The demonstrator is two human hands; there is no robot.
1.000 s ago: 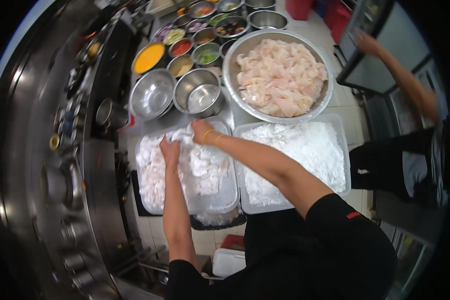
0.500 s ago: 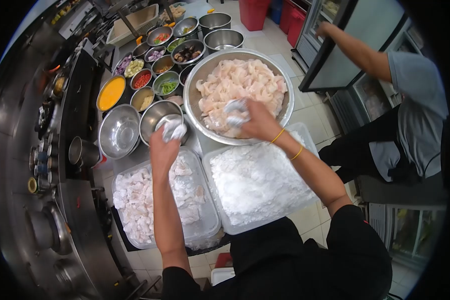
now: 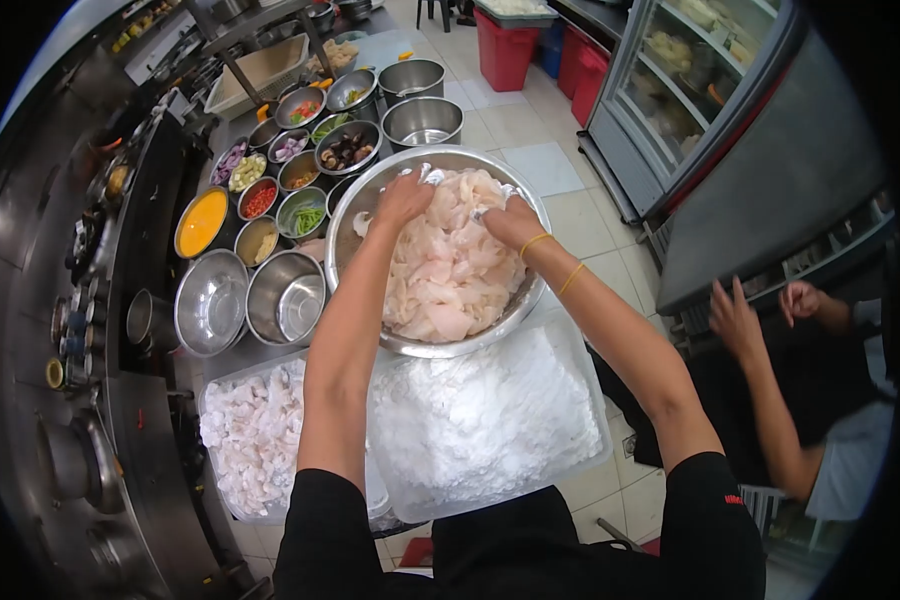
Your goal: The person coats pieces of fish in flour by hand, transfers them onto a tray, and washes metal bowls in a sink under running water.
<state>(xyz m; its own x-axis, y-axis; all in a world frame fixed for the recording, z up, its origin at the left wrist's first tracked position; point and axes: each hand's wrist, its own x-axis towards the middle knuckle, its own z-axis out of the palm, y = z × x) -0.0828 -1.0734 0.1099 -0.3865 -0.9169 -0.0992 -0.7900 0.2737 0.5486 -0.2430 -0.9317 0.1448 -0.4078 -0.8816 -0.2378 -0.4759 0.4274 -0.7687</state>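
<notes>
A large steel bowl [image 3: 370,330] holds a heap of pale raw meat slices [image 3: 440,285], possibly fish or chicken. Both hands reach into its far half. My left hand [image 3: 406,197], its fingertips white with flour, curls over slices at the far left of the heap. On the right side, my right hand [image 3: 512,222] grips into the slices, with fingers partly hidden among them. Under the near edge of the bowl lies a plastic tub [image 3: 598,440] of white flour [image 3: 480,420]. To its left, another tub [image 3: 210,440] contains flour-coated pieces [image 3: 255,430], partly hidden by my left forearm.
Two steel bowls [image 3: 210,305] stand left of the large one. Several small bowls of chopped vegetables and a bowl of orange liquid [image 3: 201,222] are beyond. A stove counter runs along the left. At right, another person's hand [image 3: 735,315] is near a fridge door [image 3: 770,170].
My left hand has left the small steel bowl and entered the large one. My right hand has moved to the heap's far right. The large bowl sits nearer, overlapping the flour tub. The fridge door has swung.
</notes>
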